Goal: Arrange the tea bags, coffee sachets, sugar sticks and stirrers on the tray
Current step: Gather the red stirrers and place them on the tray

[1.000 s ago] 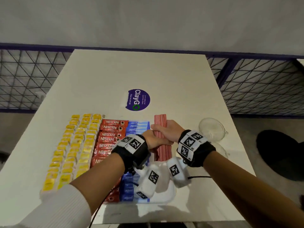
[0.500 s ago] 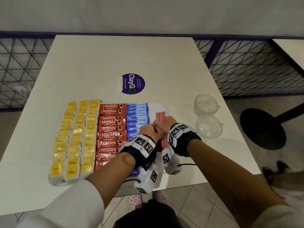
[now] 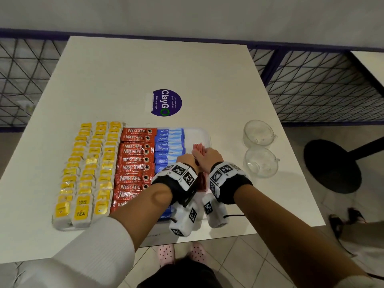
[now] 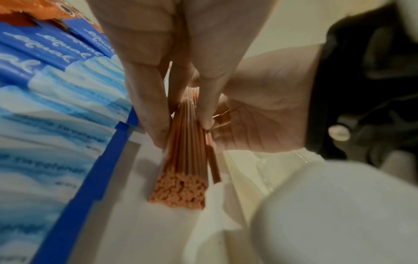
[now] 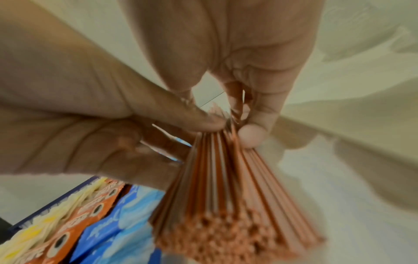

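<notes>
Compared with the frame half a second earlier, both hands remain at the red stirrers and the rows on the tray are unchanged; the camera sits slightly higher, with more table shown beyond the tray. The left hand and the right hand meet over the bundle of stirrers at the right end of the white tray. In the left wrist view, the left fingers are straight and close together, pressing down along the left flank and top of the stirrers, whose near ends rest on the tray floor. In the right wrist view, the right hand pinches the stirrers between thumb and fingertips, with the left hand's fingers touching the bundle from the opposite side. Just left of the stirrers lie the blue sugar sticks, then the red coffee sachets, then three rows of yellow tea bags. Two glass cups stand on the table to the right of the tray, apart from it. Farther out, a purple round sticker lies flat on the table.
</notes>
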`<action>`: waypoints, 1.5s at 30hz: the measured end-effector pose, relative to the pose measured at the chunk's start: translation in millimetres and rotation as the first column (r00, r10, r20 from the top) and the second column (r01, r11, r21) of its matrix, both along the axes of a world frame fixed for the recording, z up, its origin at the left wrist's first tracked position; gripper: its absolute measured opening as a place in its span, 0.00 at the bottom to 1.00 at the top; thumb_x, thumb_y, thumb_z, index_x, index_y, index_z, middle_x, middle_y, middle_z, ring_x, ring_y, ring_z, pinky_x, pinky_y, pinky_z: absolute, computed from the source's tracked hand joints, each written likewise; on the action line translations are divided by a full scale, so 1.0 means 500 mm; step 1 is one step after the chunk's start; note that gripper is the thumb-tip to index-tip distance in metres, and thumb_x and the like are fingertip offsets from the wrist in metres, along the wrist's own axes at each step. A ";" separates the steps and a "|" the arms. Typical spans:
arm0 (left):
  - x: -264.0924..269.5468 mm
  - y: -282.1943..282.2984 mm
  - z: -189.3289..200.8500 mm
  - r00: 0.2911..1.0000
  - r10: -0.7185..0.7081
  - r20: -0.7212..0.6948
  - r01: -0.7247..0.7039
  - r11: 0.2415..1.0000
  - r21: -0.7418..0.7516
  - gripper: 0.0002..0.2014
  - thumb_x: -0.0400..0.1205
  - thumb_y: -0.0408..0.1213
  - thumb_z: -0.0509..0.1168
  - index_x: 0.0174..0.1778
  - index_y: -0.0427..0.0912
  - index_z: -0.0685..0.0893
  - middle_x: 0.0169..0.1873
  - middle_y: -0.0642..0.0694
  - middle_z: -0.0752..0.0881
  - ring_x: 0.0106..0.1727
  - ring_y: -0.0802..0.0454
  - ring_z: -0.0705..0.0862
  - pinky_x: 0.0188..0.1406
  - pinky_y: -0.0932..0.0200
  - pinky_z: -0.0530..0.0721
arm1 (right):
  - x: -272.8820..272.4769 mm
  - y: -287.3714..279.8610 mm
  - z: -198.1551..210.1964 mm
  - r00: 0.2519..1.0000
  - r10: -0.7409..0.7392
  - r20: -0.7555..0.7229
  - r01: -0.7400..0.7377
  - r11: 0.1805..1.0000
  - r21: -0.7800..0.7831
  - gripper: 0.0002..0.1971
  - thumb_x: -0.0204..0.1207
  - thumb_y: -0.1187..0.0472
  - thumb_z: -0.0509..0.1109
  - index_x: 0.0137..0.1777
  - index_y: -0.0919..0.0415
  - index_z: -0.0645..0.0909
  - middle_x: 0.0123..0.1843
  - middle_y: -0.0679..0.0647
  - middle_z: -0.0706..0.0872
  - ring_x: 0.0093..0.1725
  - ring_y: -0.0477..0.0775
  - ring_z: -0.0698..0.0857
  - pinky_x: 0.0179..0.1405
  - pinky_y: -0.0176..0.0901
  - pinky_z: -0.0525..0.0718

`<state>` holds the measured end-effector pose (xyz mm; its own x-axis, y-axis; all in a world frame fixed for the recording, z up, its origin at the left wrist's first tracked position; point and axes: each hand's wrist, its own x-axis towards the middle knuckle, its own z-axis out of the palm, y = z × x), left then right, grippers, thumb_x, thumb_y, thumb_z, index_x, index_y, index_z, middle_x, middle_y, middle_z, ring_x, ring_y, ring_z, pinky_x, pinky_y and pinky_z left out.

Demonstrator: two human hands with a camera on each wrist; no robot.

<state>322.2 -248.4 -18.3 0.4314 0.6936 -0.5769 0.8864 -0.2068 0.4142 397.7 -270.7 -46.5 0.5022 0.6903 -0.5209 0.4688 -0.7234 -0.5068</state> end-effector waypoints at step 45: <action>-0.014 0.002 -0.022 0.998 0.017 -0.058 -0.010 0.995 0.104 0.12 0.82 0.36 0.63 0.57 0.35 0.84 0.58 0.38 0.84 0.47 0.46 0.82 0.50 0.63 0.79 | 0.047 -0.091 0.010 1.000 0.012 -0.005 -0.012 1.000 -0.007 0.22 0.78 0.60 0.66 0.72 0.63 0.69 0.65 0.61 0.81 0.63 0.60 0.81 0.61 0.46 0.78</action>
<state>315.2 -247.6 -29.1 0.3889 0.7565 -0.5258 0.9117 -0.2337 0.3380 421.0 -316.3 -41.3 0.4910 0.6927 -0.5283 0.4748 -0.7212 -0.5044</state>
